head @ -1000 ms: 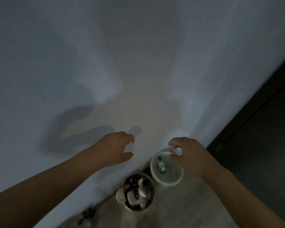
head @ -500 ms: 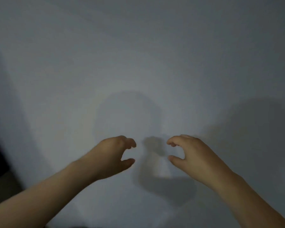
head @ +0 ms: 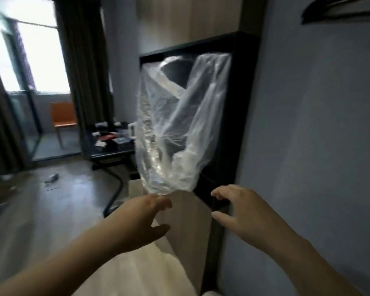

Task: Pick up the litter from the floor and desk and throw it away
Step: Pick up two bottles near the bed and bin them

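The view had swung off the bare wall onto a room, and a clear plastic bag point(head: 179, 124) had come up mid-frame. At centre left, litter point(head: 51, 178) lay on the floor point(head: 51, 210), and more cluttered the desk point(head: 111, 154) near centre. The left hand point(head: 141, 218) was spread loosely, fingertips at the bag's lower end, contact unclear. The right hand point(head: 244, 210) was loosely curled, holding nothing.

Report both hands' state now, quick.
Left hand: fingers meet the lower end of the plastic bag; grip cannot be told.
Right hand: open, holding nothing.
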{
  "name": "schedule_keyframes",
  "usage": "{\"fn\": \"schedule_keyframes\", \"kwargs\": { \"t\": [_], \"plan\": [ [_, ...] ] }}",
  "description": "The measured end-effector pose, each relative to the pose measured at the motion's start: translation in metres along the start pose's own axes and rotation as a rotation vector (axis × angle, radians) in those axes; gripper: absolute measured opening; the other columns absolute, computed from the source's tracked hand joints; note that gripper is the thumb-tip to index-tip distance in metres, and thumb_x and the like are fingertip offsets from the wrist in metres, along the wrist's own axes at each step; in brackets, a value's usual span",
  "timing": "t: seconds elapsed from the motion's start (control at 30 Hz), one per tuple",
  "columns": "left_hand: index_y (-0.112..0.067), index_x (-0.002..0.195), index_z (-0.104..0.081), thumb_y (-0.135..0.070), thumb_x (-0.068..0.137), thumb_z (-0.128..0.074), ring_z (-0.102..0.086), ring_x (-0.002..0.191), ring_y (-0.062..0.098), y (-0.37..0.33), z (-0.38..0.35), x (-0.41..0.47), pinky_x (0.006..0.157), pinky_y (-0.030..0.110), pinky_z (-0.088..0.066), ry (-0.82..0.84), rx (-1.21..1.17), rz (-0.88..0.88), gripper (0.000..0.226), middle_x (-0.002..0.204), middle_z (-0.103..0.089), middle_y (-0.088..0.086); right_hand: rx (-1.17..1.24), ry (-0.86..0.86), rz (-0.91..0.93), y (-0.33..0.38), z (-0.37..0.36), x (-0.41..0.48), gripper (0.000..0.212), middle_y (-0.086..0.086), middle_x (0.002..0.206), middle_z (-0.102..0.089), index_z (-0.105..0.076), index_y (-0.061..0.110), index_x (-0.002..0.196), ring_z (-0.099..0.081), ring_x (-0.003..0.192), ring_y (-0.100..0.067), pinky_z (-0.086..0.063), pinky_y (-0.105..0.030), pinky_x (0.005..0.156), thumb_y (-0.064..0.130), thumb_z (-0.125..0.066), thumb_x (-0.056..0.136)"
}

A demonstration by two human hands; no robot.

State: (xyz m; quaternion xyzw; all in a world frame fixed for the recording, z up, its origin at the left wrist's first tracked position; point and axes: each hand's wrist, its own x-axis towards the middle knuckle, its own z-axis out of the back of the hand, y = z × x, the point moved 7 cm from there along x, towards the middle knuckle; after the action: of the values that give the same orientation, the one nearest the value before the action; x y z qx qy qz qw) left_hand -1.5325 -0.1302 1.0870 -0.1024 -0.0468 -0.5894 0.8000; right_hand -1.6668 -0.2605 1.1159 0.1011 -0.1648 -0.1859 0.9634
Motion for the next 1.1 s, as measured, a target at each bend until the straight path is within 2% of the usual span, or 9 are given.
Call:
{"fn": "schedule_keyframes", "kwargs": {
  "t": [0.07, 0.17, 0.23, 0.33, 0.47, 0.67, 1.0, 1.1],
  "plan": [
    [-0.037, 0.125, -0.049, -0.048, 0.087, -0.058, -0.053, 0.108, 0.001, 0.060, 0.012, -0.041, 0.086, 0.013, -0.041, -0.002, 0.010, 0.121, 0.041, 0.122, -0.054, -0.019, 0.022, 0.034, 0.098, 0.059, -0.030, 0.036, 0.039, 0.009, 0.118, -0.058, -0.058, 0.026, 0.123, -0.055, 0.110, -0.009, -0.042, -0.021, 0.091, 0.038, -0.064, 0.086],
    [-0.038, 0.125, -0.048, -0.048, 0.087, -0.057, -0.052, 0.107, -0.001, 0.136, 0.027, -0.096, 0.086, 0.013, -0.040, -0.009, 0.014, 0.280, 0.040, 0.122, -0.053, -0.020, 0.066, 0.070, 0.209, 0.137, -0.069, 0.079, 0.038, 0.009, 0.114, -0.061, -0.060, 0.028, 0.116, -0.056, 0.109, -0.009, -0.045, -0.029, 0.093, 0.042, -0.063, 0.081],
    [-0.037, 0.127, -0.047, -0.049, 0.088, -0.056, -0.051, 0.109, 0.000, 0.174, 0.032, -0.125, 0.089, 0.015, -0.040, -0.008, 0.013, 0.362, 0.042, 0.122, -0.053, -0.020, 0.081, 0.103, 0.288, 0.181, -0.091, 0.099, 0.036, 0.012, 0.112, -0.060, -0.060, 0.030, 0.116, -0.054, 0.107, -0.007, -0.043, -0.024, 0.093, 0.038, -0.064, 0.082],
    [-0.037, 0.127, -0.047, -0.050, 0.088, -0.054, -0.051, 0.109, 0.000, 0.223, 0.035, -0.159, 0.092, 0.019, -0.043, -0.011, 0.000, 0.461, 0.042, 0.122, -0.052, -0.019, 0.078, 0.153, 0.402, 0.234, -0.121, 0.131, 0.025, 0.018, 0.102, -0.054, -0.059, 0.034, 0.110, -0.051, 0.097, -0.001, -0.040, -0.018, 0.082, 0.035, -0.062, 0.084],
    [-0.037, 0.127, -0.047, -0.051, 0.087, -0.055, -0.052, 0.109, 0.000, 0.285, 0.033, -0.187, 0.093, 0.022, -0.044, -0.034, -0.014, 0.587, 0.043, 0.122, -0.053, -0.019, 0.083, 0.211, 0.496, 0.283, -0.161, 0.178, 0.031, 0.018, 0.110, -0.053, -0.055, 0.034, 0.118, -0.048, 0.095, 0.004, -0.040, -0.017, 0.083, 0.040, -0.058, 0.087],
    [-0.036, 0.125, -0.048, -0.050, 0.086, -0.056, -0.053, 0.107, 0.001, 0.379, 0.031, -0.181, 0.091, 0.019, -0.043, -0.050, 0.012, 0.696, 0.042, 0.121, -0.053, -0.017, 0.109, 0.243, 0.586, 0.325, -0.215, 0.266, 0.039, 0.018, 0.118, -0.053, -0.052, 0.035, 0.125, -0.050, 0.111, -0.002, -0.043, -0.021, 0.092, 0.043, -0.059, 0.088],
    [-0.036, 0.126, -0.048, -0.048, 0.087, -0.057, -0.052, 0.109, 0.001, 0.521, 0.039, -0.098, 0.093, 0.020, -0.043, -0.048, 0.001, 0.819, 0.042, 0.121, -0.053, -0.017, 0.129, 0.289, 0.632, 0.339, -0.268, 0.442, 0.041, 0.020, 0.124, -0.049, -0.049, 0.035, 0.129, -0.050, 0.099, 0.002, -0.041, -0.017, 0.088, 0.043, -0.056, 0.090],
    [-0.035, 0.125, -0.049, -0.047, 0.086, -0.057, -0.053, 0.109, 0.001, 0.564, 0.032, -0.083, 0.092, 0.018, -0.042, -0.038, -0.006, 0.843, 0.041, 0.121, -0.054, -0.016, 0.134, 0.312, 0.637, 0.347, -0.294, 0.482, 0.040, 0.021, 0.122, -0.050, -0.050, 0.035, 0.128, -0.049, 0.111, 0.000, -0.042, -0.019, 0.092, 0.044, -0.055, 0.089]
  ]
}}
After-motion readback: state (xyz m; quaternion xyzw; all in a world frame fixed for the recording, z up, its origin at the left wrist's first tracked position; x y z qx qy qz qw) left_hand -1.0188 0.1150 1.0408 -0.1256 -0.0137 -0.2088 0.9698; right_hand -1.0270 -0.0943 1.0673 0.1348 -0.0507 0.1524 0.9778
